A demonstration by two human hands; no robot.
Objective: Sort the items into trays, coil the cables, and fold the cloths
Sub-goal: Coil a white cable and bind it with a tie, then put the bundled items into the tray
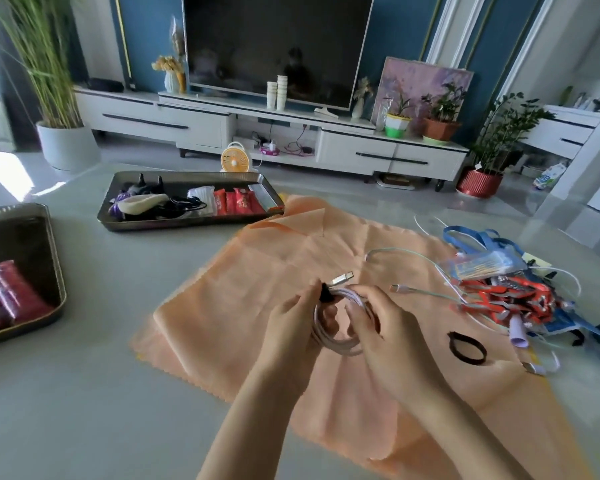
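Both hands hold a coiled white cable point(329, 337) above the orange cloth point(257, 292). My left hand point(291, 323) pinches a black strap point(326, 294) at the coil's top, beside the silver plug point(342, 279). My right hand point(381, 323) grips the coil's right side with curled fingers. A second, pale green cable point(416, 258) lies loose on the cloth to the right. Another black strap loop point(466, 348) lies on the cloth near my right hand.
A dark tray point(187, 224) at the back holds red packets, cables and small items. A second tray point(54, 271) at the left holds red pouches. A pile of lanyards, packets and cables point(510, 289) lies at the right. A TV cabinet stands behind.
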